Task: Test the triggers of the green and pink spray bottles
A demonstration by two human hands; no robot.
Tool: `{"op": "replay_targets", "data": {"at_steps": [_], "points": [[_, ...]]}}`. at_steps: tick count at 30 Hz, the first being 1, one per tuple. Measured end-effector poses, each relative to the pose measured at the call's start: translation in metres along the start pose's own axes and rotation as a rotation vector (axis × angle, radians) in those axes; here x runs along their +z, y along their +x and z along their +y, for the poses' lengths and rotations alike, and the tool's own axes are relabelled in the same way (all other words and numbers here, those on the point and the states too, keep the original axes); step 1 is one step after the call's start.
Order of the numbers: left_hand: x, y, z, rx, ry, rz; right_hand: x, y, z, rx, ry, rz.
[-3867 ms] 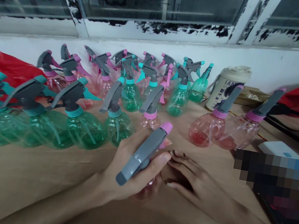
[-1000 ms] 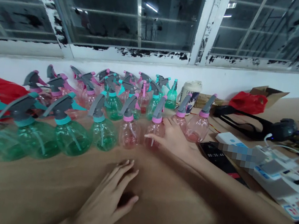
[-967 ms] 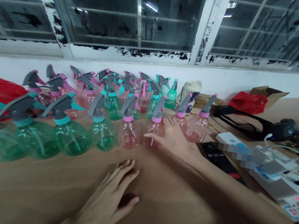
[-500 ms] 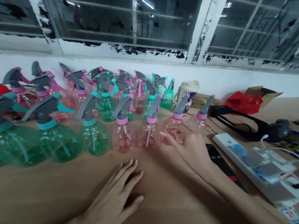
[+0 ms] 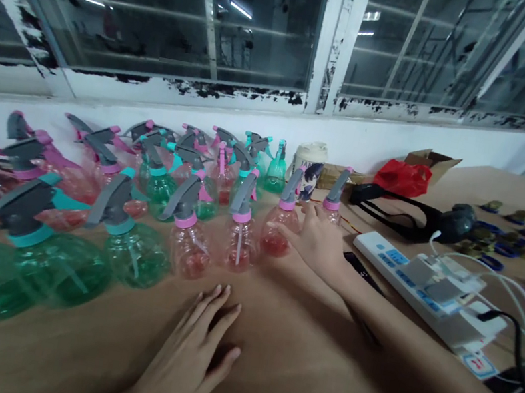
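Many spray bottles with grey triggers stand on a brown table (image 5: 313, 368) under a window. My left hand (image 5: 194, 354) lies flat on the table with fingers stretched out, holding nothing. My right hand (image 5: 318, 240) reaches forward, its fingertips resting against the belly of a pink spray bottle (image 5: 278, 230) in the front row. Just behind that hand stands another pink bottle (image 5: 334, 202), its body partly hidden. Two more pink bottles (image 5: 240, 233) follow to the left, then green ones (image 5: 131, 248).
A white power strip (image 5: 411, 277) with plugs and cables lies right of my right arm, with a black flat device (image 5: 356, 267) beside it. Behind are a white cup (image 5: 309, 161), a red bag (image 5: 401, 177), a cardboard box (image 5: 431, 160), a black strapped device (image 5: 441, 218) and several small round pieces (image 5: 514, 234).
My right hand has shifted from one front-row pink bottle to the one further right. My left hand stays flat on the table. The view has turned to the right.
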State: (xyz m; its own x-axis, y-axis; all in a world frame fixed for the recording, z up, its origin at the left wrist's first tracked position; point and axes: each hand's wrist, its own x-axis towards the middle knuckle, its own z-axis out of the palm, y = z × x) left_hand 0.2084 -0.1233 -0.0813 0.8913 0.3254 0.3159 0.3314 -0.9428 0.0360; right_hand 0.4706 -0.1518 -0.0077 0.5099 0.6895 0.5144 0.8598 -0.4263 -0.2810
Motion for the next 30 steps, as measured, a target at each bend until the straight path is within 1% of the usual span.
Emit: {"op": "replay_targets", "data": {"at_steps": [5,9,11,14,17,19,21,23,27,30], "points": [[-0.003,0.002,0.003,-0.024,-0.016,-0.020,0.001,0.004,-0.001,-0.016,-0.028,-0.085],[-0.008,0.005,0.005,-0.051,-0.050,-0.057,-0.006,-0.007,0.004,-0.034,-0.043,-0.095],[-0.013,0.008,0.008,-0.083,-0.105,-0.074,-0.012,-0.017,0.007,-0.055,-0.043,-0.108],[-0.027,0.014,0.014,-0.138,-0.252,-0.082,-0.024,-0.038,0.012,-0.092,-0.033,-0.106],[-0.044,0.020,0.020,-0.197,-0.416,-0.051,-0.035,-0.062,0.012,-0.112,-0.025,-0.061],[-0.055,0.024,0.021,-0.235,-0.478,-0.032,-0.041,-0.077,0.009,-0.155,0.005,-0.058],[-0.063,0.026,0.021,-0.278,-0.514,0.006,-0.045,-0.091,0.001,-0.233,0.068,-0.080],[-0.070,0.028,0.020,-0.314,-0.549,0.043,-0.047,-0.102,-0.012,-0.302,0.119,-0.108],[-0.083,0.028,0.019,-0.323,-0.676,0.104,-0.044,-0.120,-0.049,-0.384,0.218,-0.123],[-0.091,0.022,0.018,-0.355,-0.740,0.180,-0.037,-0.127,-0.078,-0.445,0.337,-0.095]]}}
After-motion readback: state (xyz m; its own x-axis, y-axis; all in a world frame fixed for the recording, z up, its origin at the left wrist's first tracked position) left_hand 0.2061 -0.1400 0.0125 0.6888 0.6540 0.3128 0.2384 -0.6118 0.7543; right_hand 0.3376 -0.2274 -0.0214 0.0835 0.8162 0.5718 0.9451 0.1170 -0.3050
